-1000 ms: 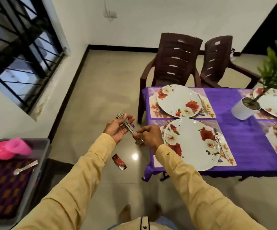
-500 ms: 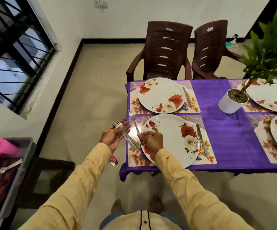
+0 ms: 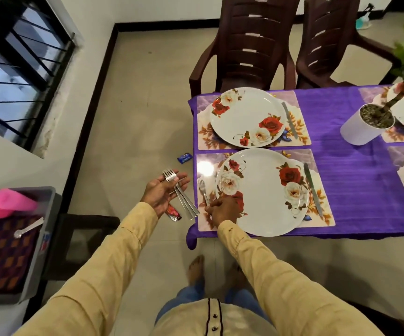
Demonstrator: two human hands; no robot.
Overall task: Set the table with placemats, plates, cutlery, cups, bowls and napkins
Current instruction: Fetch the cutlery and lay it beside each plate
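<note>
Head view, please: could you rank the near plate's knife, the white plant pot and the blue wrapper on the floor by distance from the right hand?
From the right hand:
1. Blue wrapper, on the floor left of the table.
2. Knife, right of the near plate.
3. White plant pot, far right on the cloth.

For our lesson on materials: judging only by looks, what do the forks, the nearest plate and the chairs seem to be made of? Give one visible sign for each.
Forks in the left hand: probably polished steel, silvery with bright glints.
Nearest plate: glossy white with printed roses; melamine or glazed ceramic, the look leaves it open.
Chairs: likely moulded plastic, uniform brown with slotted one-piece backs and a slight sheen.
</note>
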